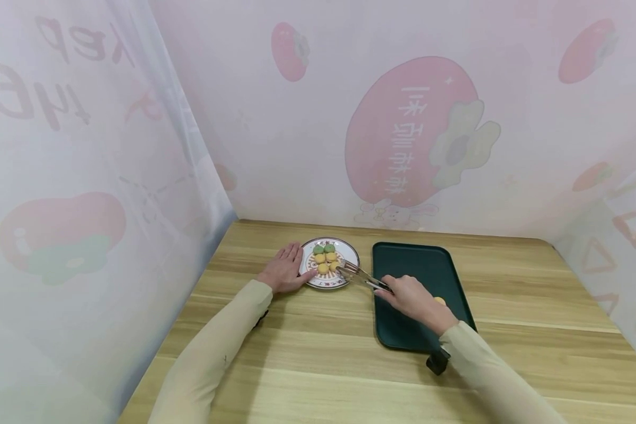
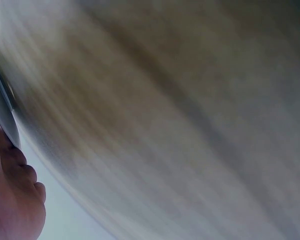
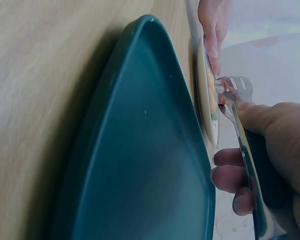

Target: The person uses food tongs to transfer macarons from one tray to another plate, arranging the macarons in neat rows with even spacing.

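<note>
My right hand [image 1: 410, 297] grips a pair of metal serving tongs [image 1: 365, 277], its thumb on one arm and its fingers curled under the other. The tongs' fork-like tips [image 3: 241, 86] reach over the right side of a round patterned plate [image 1: 351, 252], right at a yellow cookie-like piece [image 1: 335, 267]. Several small round pieces lie there in rows, green ones [image 1: 318, 249] at the back and yellow ones nearer. My left hand [image 1: 286, 270] rests at the plate's left edge with straight fingers, its thumb on the rim. The left wrist view shows mostly blurred tabletop.
A dark green rectangular tray [image 1: 410, 259] lies right of the plate, under my right hand. One yellow piece [image 1: 440, 301] sits on it, partly hidden by my wrist. The wooden table [image 1: 318, 365] meets printed curtains [image 1: 275, 147] at the back and sides.
</note>
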{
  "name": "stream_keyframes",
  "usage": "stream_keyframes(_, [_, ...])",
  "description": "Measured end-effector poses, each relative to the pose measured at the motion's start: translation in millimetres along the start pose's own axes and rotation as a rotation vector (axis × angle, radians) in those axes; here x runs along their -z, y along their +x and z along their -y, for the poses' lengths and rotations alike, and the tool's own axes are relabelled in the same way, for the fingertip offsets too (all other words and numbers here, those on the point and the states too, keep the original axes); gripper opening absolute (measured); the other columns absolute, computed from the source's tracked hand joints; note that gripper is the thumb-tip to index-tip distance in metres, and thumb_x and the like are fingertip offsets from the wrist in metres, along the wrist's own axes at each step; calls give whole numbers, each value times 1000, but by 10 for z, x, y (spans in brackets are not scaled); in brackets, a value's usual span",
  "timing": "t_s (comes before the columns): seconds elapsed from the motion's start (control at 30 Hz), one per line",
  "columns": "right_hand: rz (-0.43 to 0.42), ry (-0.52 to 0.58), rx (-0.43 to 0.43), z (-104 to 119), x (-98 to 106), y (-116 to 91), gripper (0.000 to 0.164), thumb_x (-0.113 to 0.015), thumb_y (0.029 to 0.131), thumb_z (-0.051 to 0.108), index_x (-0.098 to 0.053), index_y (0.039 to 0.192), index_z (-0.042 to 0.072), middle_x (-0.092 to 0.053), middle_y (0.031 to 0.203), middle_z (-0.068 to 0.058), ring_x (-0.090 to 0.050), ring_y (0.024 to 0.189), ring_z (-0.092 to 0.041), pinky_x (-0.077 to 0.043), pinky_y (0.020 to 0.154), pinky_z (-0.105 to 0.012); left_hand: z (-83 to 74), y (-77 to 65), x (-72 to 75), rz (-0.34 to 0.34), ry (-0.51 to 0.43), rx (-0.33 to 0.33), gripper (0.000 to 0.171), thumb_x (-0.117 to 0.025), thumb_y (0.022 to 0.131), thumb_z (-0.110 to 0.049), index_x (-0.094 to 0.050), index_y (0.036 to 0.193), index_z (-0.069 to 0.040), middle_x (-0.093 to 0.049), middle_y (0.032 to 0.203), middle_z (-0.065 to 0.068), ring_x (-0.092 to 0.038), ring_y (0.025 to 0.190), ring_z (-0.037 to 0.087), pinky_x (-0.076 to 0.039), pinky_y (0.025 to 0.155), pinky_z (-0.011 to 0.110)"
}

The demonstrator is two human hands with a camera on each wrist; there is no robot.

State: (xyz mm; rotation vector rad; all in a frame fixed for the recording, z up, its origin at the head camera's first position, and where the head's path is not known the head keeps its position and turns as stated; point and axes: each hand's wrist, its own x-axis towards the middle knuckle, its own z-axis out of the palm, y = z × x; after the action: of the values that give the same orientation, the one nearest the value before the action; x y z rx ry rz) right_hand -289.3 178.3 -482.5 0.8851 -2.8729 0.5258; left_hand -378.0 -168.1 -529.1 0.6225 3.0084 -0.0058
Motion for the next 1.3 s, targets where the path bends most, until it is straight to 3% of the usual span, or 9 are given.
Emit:
stream_keyframes(0.37, [24, 33, 42, 119, -61, 74, 21, -63, 96, 31, -59, 85, 13, -43, 56, 10, -38, 44, 0, -30, 42, -16, -24, -24, 23, -13, -4, -3, 96, -24, 96, -71, -15, 155, 4, -13, 163, 22, -12, 153, 34, -16, 125, 46])
stream_keyframes(0.63, [64, 66, 21, 171, -99, 120, 20, -62, 97, 33, -61, 90, 14, -44, 57, 10, -39, 44, 0, -31, 41, -16, -27, -31, 32, -12, -2, 0, 97, -24, 95, -72, -16, 155, 4, -13, 163, 22, -12, 153, 34, -16, 125, 45])
stream_keyframes(1.3, [49, 42, 66, 181, -147, 173, 23, -62, 97, 35, -59, 86, 15, -41, 57, 11, -36, 43, 2, -27, 40, -15, -26, -35, 42, -9, 6, -4, 99, -21, 94, -74, -16, 155, 4, -14, 163, 22, -12, 153, 34, -17, 125, 45])
